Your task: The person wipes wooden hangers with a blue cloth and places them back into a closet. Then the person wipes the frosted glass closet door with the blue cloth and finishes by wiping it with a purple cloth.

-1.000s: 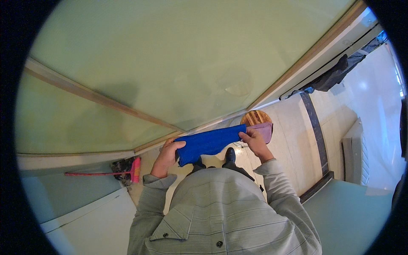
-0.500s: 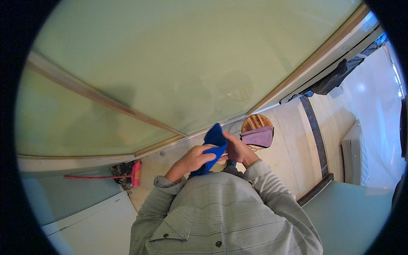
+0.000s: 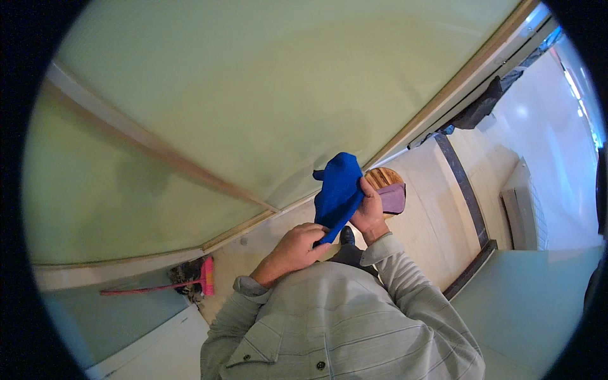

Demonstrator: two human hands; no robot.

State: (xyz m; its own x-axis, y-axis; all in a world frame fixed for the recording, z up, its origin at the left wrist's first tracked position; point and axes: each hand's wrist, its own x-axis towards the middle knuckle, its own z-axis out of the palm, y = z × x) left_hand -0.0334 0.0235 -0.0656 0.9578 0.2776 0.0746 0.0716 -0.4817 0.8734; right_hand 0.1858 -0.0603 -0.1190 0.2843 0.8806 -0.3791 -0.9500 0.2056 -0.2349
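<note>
A blue cloth hangs between my two hands in front of my body, its upper part flopped over near the glass panel. My left hand pinches its lower end, fingers closed. Along the cloth's right edge, my right hand grips it with the thumb on top; its other fingers are partly behind the fabric. Beyond my right hand stands a round wooden stool, with a folded mauve cloth lying over its seat.
A large frosted glass panel with wooden framing rises ahead. A pink broom lies at the left by the wall. Dark plastic hangs at the right edge of the frame. A pale quilted slab stands at far right.
The blue cloth has been raised and spread wider. My right hand has moved up along its edge, while my left hand has shifted to its lower end. The view has tilted slightly.
</note>
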